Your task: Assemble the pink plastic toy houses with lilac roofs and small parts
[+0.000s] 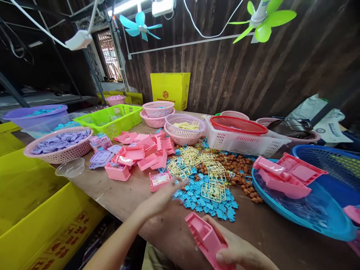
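My right hand [233, 243] is wrapped round a pink plastic box part [206, 240] near the table's front edge. My left hand [165, 193] reaches over the table, its fingers blurred beside a pile of blue pieces [208, 200]; whether they hold anything is unclear. Just behind it lies a small pink tray [159, 180] with a clear-wrapped item inside. Cream-coloured frames of small parts [216, 170] rest on the blue pieces, and brown pieces [239, 168] lie to their right. Further left is a heap of pink box parts [135, 153].
A blue basin [306, 221] with pink parts and clear bags stands at right. Along the back are a white crate [239, 144], lilac basket [185, 131] and green crate [112, 120]. At left are a basket of purple pieces [60, 152], a clear bowl [70, 168] and yellow cartons [53, 225].
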A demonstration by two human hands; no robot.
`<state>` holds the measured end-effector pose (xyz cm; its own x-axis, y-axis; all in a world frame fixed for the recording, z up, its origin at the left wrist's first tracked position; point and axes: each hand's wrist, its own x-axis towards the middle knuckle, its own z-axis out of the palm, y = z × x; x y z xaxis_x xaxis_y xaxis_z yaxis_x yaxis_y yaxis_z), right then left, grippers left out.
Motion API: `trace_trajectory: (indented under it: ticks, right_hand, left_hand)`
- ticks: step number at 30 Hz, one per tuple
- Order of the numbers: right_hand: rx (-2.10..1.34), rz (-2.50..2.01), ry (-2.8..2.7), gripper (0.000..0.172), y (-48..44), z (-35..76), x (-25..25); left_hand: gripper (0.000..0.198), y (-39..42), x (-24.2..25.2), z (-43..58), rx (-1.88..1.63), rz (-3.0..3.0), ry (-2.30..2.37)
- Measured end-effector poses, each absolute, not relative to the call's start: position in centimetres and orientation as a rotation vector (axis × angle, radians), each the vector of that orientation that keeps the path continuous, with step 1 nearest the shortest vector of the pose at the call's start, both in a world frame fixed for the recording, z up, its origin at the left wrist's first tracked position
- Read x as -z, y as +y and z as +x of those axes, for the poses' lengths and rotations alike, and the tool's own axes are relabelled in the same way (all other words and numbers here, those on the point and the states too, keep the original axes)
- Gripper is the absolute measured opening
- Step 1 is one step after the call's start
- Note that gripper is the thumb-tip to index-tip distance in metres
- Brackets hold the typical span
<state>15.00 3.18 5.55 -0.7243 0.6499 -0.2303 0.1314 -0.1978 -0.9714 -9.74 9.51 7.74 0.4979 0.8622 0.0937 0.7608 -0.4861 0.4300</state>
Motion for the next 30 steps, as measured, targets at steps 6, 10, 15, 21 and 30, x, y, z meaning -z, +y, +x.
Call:
trace_trajectory:
  ticks: [6, 10, 15, 21, 30]
  right_hand:
    - [-1.815, -1.179, -1.783, 0.071, 1.4, 17.1, -5.8]
    - [-1.652, -1.25, -1.84, 0.065, 0.7, 17.5, -6.2]
    - [-1.527, -1.18, -1.777, 0.068, 1.0, 18.5, -5.7]
    - [-1.496, -1.114, -1.459, 0.081, 1.8, 18.3, -6.0]
    - [-1.188, -1.197, -1.747, 0.078, 0.0, 14.4, -3.3]
  left_hand:
    - [0.038, 17.3, -7.0, -14.7, -0.314, 2.161, 2.201]
    - [0.033, 19.0, -6.9, -15.9, -0.309, 2.116, 2.243]
    - [0.035, 17.9, -10.0, -16.4, -0.569, 2.134, 2.232]
    - [0.025, 10.1, -12.3, -12.0, -0.67, 2.322, 0.979]
    - [0.03, 4.4, -3.1, -5.9, -0.858, 1.912, 0.722]
